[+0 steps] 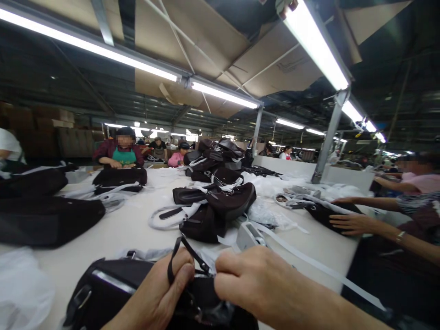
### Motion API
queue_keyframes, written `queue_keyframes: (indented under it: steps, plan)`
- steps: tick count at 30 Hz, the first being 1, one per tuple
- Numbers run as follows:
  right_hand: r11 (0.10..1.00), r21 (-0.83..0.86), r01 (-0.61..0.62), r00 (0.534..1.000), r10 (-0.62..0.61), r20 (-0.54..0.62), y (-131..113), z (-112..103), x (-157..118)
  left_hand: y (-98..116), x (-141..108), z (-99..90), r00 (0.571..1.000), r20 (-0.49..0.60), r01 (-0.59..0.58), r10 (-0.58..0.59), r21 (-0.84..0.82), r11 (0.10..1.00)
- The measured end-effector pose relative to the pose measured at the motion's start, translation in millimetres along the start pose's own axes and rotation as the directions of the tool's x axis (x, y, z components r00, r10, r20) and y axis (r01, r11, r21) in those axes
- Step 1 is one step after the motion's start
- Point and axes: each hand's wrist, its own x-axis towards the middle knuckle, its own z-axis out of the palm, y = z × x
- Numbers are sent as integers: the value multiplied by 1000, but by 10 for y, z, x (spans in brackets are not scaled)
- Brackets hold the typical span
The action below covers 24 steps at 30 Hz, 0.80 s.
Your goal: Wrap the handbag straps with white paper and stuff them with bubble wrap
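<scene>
A black handbag lies on the table right in front of me, with silver metal fittings and a zipper along its top edge. My left hand is closed at the bag's top, gripping a thin black strap that loops up around its fingers. Fingers curled, my right hand is closed beside the strap's studded end, over the zipper. Whatever it pinches is hidden behind the fingers.
Behind the bag, black bags with white-wrapped handles form a pile, near a tape dispenser. A long white strip trails right. More bags lie left, by clear plastic. At right, a co-worker's hands touch another bag.
</scene>
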Motion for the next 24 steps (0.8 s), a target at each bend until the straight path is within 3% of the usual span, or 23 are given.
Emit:
queue_keyframes:
  steps: [2,4,6,8,10,11,13,15,19,21,24]
  plan:
    - [997,23,68,990,-70,121,54,-115,-88,54,-13,-71,1000,-13,-20,21,71,997]
    - [985,174,-24,994,4,112,89,-137,-168,148,14,-132,997,-18,-72,75,141,987]
    - [928,353,-124,990,140,-22,112,-108,-189,281,90,-167,985,-12,-168,173,191,967]
    - [877,464,-124,949,242,-203,120,-75,-132,418,185,-169,959,5,-276,283,235,932]
    - [872,486,-57,923,231,-306,112,-77,-25,491,237,-146,930,-2,-348,367,315,883]
    - [877,481,-10,933,181,-311,105,-98,31,481,230,-131,917,-12,-368,399,365,855]
    - [868,495,28,969,99,-228,99,-174,122,340,139,-109,888,-38,-388,458,472,791]
    - [857,515,-20,988,94,-119,116,-277,168,63,-16,-110,860,-58,-386,506,575,722]
    - [830,557,-31,996,74,-56,222,-420,110,-500,-275,-174,862,-59,-308,504,729,611]
    - [815,580,9,999,21,-46,267,-381,-36,-620,-324,-213,878,-22,-294,477,763,576]
    - [821,563,-95,995,96,29,297,-113,-477,-604,-345,-245,889,-17,-281,458,768,575]
